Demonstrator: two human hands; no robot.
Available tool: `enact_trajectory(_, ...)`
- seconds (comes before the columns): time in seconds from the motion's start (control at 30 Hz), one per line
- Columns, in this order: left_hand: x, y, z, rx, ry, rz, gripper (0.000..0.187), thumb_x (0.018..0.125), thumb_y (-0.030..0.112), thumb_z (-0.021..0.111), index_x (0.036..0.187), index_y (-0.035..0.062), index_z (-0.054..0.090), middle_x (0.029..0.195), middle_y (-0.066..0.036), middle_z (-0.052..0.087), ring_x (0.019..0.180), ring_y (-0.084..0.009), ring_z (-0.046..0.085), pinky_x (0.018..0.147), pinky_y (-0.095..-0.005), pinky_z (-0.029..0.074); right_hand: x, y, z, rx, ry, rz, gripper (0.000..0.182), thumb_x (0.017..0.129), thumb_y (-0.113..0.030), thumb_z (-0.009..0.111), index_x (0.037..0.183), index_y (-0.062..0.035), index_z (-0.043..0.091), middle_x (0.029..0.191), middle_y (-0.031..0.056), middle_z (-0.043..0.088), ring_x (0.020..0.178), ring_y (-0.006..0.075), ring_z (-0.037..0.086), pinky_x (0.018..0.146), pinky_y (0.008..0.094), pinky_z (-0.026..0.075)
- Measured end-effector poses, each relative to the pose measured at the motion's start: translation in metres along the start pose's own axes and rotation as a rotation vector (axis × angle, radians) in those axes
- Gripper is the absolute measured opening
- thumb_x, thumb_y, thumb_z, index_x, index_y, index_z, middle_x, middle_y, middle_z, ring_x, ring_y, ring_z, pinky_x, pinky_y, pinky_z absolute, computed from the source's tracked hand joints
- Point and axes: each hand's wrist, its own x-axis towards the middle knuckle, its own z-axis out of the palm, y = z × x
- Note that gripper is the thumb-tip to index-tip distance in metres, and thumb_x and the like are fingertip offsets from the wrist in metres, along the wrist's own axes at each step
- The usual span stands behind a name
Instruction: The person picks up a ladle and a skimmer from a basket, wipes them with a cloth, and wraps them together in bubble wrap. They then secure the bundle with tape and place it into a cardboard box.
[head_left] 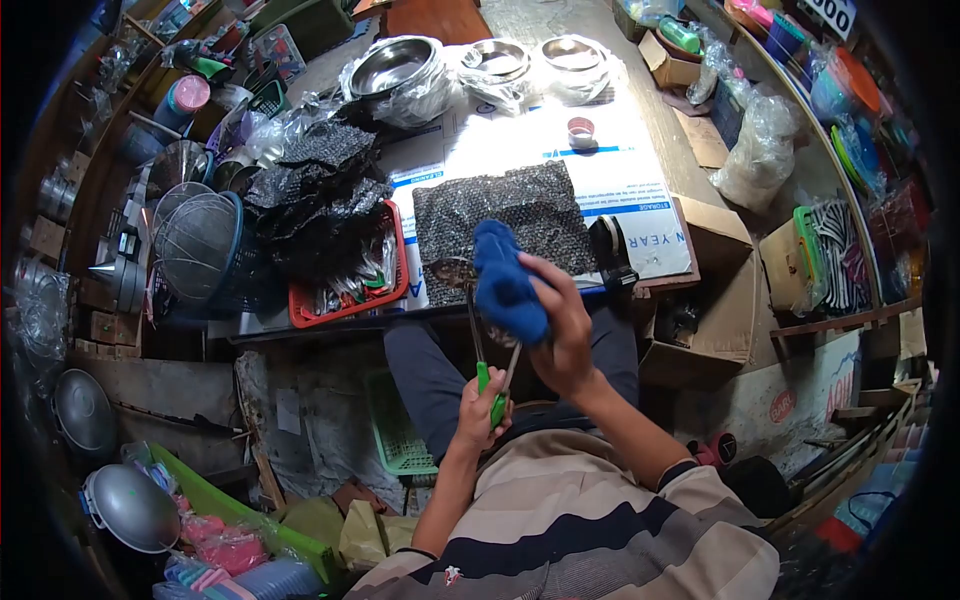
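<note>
My left hand [482, 412] is closed round a metal kitchen utensil with green grips [483, 376], just in front of my lap. Two long metal stems rise from the grips toward the table edge, spread apart like tongs; their far ends are partly hidden. A bunched blue cloth [510, 290] is gripped in my right hand [565, 335], overlapping the utensil's upper right part. Beyond the cloth, a sheet of black bubble wrap [550, 200] lies flat on the table.
A red basket [403, 262] of packaged utensils and crumpled black bubble wrap [330, 150] stand left. Plastic-wrapped metal bowls [395, 68] line the back, near a tape roll [580, 132]. A black tape dispenser [612, 250] sits right, beside a cardboard box [715, 270]. Strainers [195, 240] crowd the far left.
</note>
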Motion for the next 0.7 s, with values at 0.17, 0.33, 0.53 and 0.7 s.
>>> enact_trajectory(0.17, 0.002, -0.013, -0.009, 0.169, 0.189, 0.016, 0.03, 0.108, 0.038, 0.066, 0.093, 0.0129, 0.057, 0.06, -0.003, 0.057, 0.041, -0.0121, 0.054, 0.033, -0.0261, 0.035, -0.021, -0.017, -0.01, -0.329, -0.164, -0.257, 0.036, 0.089, -0.027, 0.076, 0.124, -0.017, 0.075, 0.136, 0.0088, 0.066, 0.117, 0.0325, 0.057, 0.099, 0.0481, 0.049)
enact_trajectory(0.33, -0.001, -0.001, 0.001, 0.482, 0.148, 0.311, 0.035, 0.106, 0.032, 0.072, 0.085, 0.0093, 0.056, 0.061, -0.001, 0.057, 0.045, -0.0107, 0.056, 0.039, -0.0265, 0.039, 0.015, -0.014, -0.016, -0.239, -0.137, 0.099, 0.047, 0.074, -0.016, 0.086, 0.12, -0.0114, 0.074, 0.139, 0.0128, 0.065, 0.123, 0.038, 0.059, 0.104, 0.0476, 0.048)
enact_trajectory(0.53, -0.006, 0.001, 0.008, 0.463, 0.237, 0.326, 0.035, 0.106, 0.03, 0.072, 0.083, 0.0084, 0.056, 0.062, 0.0, 0.059, 0.047, -0.0096, 0.056, 0.042, -0.0254, 0.041, 0.023, 0.028, -0.011, -0.005, -0.313, 0.171, 0.034, 0.081, -0.014, 0.084, 0.11, -0.0027, 0.07, 0.113, 0.0143, 0.069, 0.104, 0.0338, 0.068, 0.092, 0.0422, 0.053)
enact_trajectory(0.7, -0.007, -0.004, -0.002, 0.297, 0.109, 0.204, 0.032, 0.107, 0.031, 0.071, 0.089, 0.0091, 0.056, 0.073, -0.006, 0.065, 0.046, -0.0098, 0.054, 0.04, -0.0244, 0.039, 0.013, 0.05, -0.016, 0.222, -0.364, 0.421, 0.025, 0.105, -0.023, 0.071, 0.096, 0.0002, 0.07, 0.085, 0.0046, 0.066, 0.075, 0.0131, 0.057, 0.067, 0.029, 0.044)
